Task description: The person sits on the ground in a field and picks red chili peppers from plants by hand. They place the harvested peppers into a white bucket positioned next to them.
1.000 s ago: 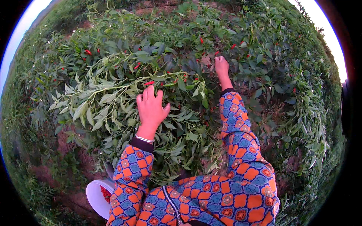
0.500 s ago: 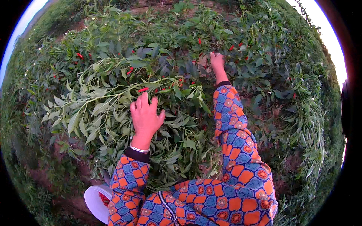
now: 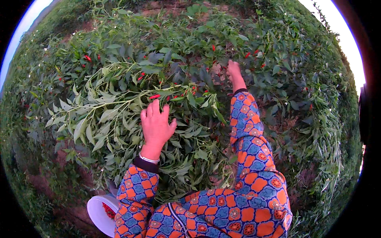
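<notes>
My left hand (image 3: 157,126) is over the bent chili plant (image 3: 119,99), fingers apart, holding nothing I can see. Its fingertips are just below a red chili pepper (image 3: 154,96) lying among the pale undersides of the leaves. Farther forward and to the right, my right hand (image 3: 235,72) reaches into the foliage with its fingers curled together. Whatever they hold, if anything, is hidden. Left of that hand hangs a red chili (image 3: 213,48), and another red chili (image 3: 248,54) shows to its right.
A white bucket (image 3: 92,210) with red chilies (image 3: 108,211) inside stands at the lower left, beside my left sleeve. Dense chili bushes (image 3: 293,71) surround me, with more red chilies (image 3: 87,58) at the far left. Brown soil (image 3: 75,202) shows between plants.
The whole view has shifted a little, moving the plants right and down in the picture. My right hand has drawn slightly nearer. My left hand keeps its place over the leaves.
</notes>
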A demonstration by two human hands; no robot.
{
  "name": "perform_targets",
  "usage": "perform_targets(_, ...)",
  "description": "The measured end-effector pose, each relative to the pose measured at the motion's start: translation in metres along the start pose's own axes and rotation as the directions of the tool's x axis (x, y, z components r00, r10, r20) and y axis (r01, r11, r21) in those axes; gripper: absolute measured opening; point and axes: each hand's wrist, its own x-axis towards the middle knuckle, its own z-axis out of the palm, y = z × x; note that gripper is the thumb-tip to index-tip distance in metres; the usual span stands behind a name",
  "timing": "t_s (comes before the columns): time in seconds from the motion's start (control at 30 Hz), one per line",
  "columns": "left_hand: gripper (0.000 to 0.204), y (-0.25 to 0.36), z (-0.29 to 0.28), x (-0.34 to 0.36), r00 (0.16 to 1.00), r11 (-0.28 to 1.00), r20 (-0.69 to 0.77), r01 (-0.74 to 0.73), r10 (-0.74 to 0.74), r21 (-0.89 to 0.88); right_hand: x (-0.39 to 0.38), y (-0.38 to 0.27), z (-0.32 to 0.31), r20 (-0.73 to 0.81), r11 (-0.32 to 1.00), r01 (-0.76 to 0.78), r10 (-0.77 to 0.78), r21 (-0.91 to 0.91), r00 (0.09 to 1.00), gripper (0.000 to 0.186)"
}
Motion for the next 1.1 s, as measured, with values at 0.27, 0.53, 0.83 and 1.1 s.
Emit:
perform_targets(0.27, 0.049, -0.011, -0.005, -0.008, 0.999, 0.997, 0.013, 0.038, -0.039, 0.065, -0.102, -0.077, 0.023, 0.014, 0.651, -0.037, 0.039, 0.758, 0.999, 0.012)
perform_targets(0.53, 0.046, -0.008, -0.003, -0.006, 1.000, 0.998, -0.019, 0.005, -0.004, 0.056, 0.005, -0.046, -0.006, -0.343, 0.939, 0.131, -0.243, -0.318, 0.907, 0.033)
perform_targets(0.83, 0.049, -0.019, 0.000, -0.011, 0.999, 0.999, 0.002, 0.036, -0.036, 0.040, -0.057, -0.091, 0.053, 0.483, 0.477, -0.421, -0.008, 0.772, 0.875, 0.018)
perform_targets(1.1, 0.052, -0.013, 0.003, -0.007, 0.999, 0.994, 0.053, -0.002, 0.008, -0.105, 0.032, -0.039, 0.068, 0.364, -0.006, 0.396, -0.406, -0.918, 0.838, 0.036)
